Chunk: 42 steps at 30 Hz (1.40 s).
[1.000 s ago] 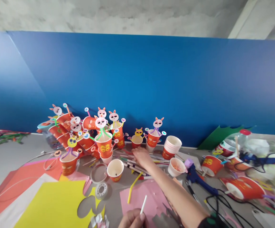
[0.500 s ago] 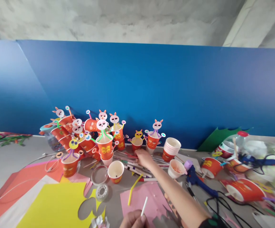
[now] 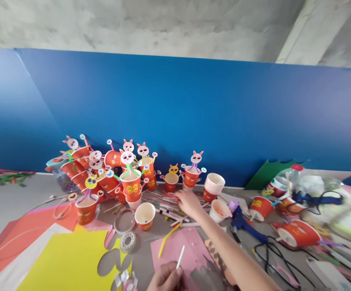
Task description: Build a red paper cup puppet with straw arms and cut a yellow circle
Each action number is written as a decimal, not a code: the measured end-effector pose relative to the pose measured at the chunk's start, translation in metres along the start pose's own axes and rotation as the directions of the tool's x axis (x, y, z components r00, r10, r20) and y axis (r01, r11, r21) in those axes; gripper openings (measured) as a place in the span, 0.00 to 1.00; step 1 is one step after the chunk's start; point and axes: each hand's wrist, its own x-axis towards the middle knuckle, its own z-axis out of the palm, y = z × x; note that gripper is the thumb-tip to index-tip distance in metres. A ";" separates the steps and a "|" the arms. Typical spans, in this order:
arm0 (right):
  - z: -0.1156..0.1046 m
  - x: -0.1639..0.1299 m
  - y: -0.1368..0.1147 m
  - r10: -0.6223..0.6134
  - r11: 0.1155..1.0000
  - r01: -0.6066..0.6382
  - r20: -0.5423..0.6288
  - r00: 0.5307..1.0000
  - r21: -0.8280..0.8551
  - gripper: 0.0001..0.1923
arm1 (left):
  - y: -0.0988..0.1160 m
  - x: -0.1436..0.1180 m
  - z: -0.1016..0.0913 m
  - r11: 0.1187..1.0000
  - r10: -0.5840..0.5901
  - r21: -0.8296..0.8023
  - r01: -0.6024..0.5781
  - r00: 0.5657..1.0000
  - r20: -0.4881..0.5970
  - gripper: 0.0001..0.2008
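My left hand [image 3: 167, 277], low in the middle, pinches a thin white stick [image 3: 181, 256] that points up and to the right. My right hand [image 3: 190, 203] reaches across to a loose pile of pens [image 3: 169, 215] and straws. Its fingers are bent down, with the tips at a slim red stick [image 3: 171, 195]; the hand partly hides the contact. Beneath the left hand's stick lies a pink paper sheet [image 3: 179, 242] with a bent yellow straw [image 3: 167, 241] across its corner. Just behind the right hand stand red cups with a yellow paper animal [image 3: 173, 169] and a white paper rabbit [image 3: 196, 157].
Decorated red cups [image 3: 132, 186] crowd the left back. A cup [image 3: 145, 216], a tape roll [image 3: 128, 241] and yellow paper [image 3: 63, 262] lie left of centre. Stacked cups [image 3: 214, 186] stand right of the hand; further right are a blue glue gun [image 3: 243, 226] and black cable [image 3: 264, 254].
The view has swung slightly right, so things sit further left. My right hand remains over the pile and has shifted slightly beside the red stick. My left hand keeps the white stick.
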 end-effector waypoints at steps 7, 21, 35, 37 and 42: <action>-0.011 -0.022 0.010 0.050 0.999 -0.051 0.038 0.998 0.011 0.11 | 0.006 -0.005 0.008 0.995 -0.034 -0.091 0.035 0.999 0.011 0.30; -0.036 -0.034 0.031 0.012 0.975 -0.028 0.073 0.997 0.222 0.13 | 0.029 -0.017 0.019 1.000 -0.010 -0.002 0.010 1.000 -0.013 0.31; -0.030 -0.035 0.035 -0.005 0.963 -0.018 0.087 0.996 0.270 0.16 | 0.023 -0.015 0.014 0.999 0.023 0.049 -0.023 1.000 0.000 0.31; -0.028 -0.038 0.034 0.034 0.969 -0.055 0.092 0.995 0.240 0.15 | 0.023 -0.015 0.013 0.998 0.025 0.056 -0.025 1.000 0.002 0.31; -0.023 -0.044 0.031 0.077 0.979 -0.097 0.118 0.990 0.180 0.14 | 0.028 -0.017 0.015 0.999 0.015 0.040 -0.015 1.000 0.015 0.30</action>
